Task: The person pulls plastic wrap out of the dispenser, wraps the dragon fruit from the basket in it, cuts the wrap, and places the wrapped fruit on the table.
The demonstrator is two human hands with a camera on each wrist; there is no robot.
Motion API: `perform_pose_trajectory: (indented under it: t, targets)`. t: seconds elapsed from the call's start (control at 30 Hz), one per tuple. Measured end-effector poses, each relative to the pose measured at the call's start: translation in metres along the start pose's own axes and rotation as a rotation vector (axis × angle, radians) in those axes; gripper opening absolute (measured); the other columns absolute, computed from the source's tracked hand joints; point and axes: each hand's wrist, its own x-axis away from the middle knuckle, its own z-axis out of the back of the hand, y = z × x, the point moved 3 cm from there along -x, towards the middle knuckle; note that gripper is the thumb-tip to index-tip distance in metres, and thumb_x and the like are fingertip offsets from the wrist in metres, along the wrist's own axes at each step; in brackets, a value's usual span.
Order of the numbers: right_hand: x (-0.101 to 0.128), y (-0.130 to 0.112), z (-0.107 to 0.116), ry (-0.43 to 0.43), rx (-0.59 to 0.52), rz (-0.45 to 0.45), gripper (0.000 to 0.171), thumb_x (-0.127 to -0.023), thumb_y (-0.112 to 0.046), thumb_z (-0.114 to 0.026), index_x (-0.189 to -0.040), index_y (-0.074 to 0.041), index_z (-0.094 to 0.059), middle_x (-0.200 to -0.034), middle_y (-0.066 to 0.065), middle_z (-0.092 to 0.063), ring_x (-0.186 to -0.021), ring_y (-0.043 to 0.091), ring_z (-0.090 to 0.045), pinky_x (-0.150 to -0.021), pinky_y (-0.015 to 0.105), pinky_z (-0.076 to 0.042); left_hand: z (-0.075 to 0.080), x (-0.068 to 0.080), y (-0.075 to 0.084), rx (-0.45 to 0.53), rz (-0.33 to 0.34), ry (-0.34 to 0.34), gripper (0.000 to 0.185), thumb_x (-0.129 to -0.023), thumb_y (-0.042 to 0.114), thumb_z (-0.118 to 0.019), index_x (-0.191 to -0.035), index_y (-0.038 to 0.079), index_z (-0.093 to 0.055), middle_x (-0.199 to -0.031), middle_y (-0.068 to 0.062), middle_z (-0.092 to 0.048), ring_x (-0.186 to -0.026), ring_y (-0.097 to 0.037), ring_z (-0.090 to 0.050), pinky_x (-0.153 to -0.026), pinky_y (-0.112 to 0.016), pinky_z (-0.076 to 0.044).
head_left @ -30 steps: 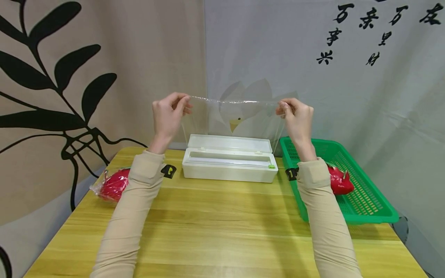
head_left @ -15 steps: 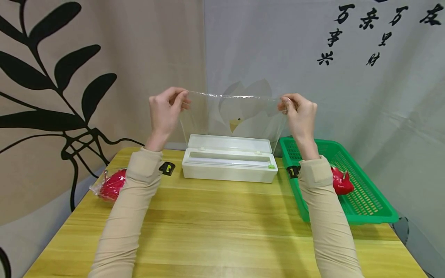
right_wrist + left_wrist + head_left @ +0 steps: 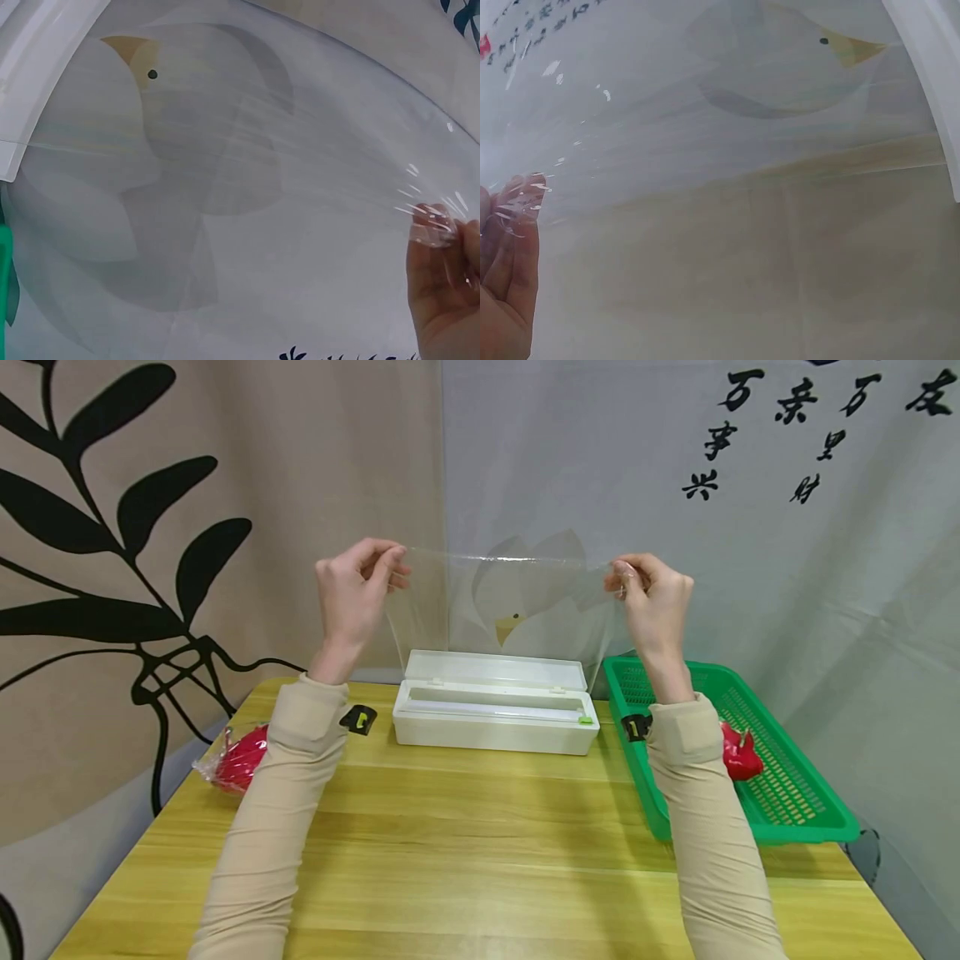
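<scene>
Head view: hands (image 3: 348,602) (image 3: 657,610) pinch clear film (image 3: 525,610); green basket (image 3: 795,834) holds red produce (image 3: 742,759).

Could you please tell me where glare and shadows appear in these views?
Head view: a shiny streak along the top edge of the clear film, pale sheen and a soft shadow on the wooden table; left wrist view: dimmer, white glints on the film near the left fingers; right wrist view: also dim, glints by the right fingers.
</scene>
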Motion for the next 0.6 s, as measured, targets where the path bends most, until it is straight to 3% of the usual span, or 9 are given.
perform_pose_trajectory:
  t: [0.33, 0.6]
  targets:
    - [-0.001, -0.012, 0.003, 0.036, -0.028, 0.024, 0.029, -0.093, -0.021, -0.059, -0.092, 0.006, -0.071, -0.078, 0.023, -0.071, -0.056, -0.008, -0.055, -0.059, 0.008, -0.045, 0.005, -0.005, 0.003, 0.033, -0.018, 0.023, 0.024, -0.089, 0.013, -0.063, -0.093, -0.009, -0.07, -0.081, -0.025, -0.071, -0.057, 0.013, -0.057, -0.057, -0.01, -0.051]
    - [-0.004, -0.017, 0.004, 0.058, -0.055, 0.03, 0.027, -0.092, -0.018, -0.06, -0.094, 0.006, -0.071, -0.08, 0.025, -0.071, -0.058, -0.009, -0.057, -0.06, 0.008, -0.047, 0.007, -0.009, 0.007, 0.028, -0.006, 0.024, 0.026, -0.09, 0.017, -0.063, -0.092, -0.008, -0.07, -0.081, -0.025, -0.071, -0.057, 0.012, -0.057, -0.058, -0.009, -0.051]
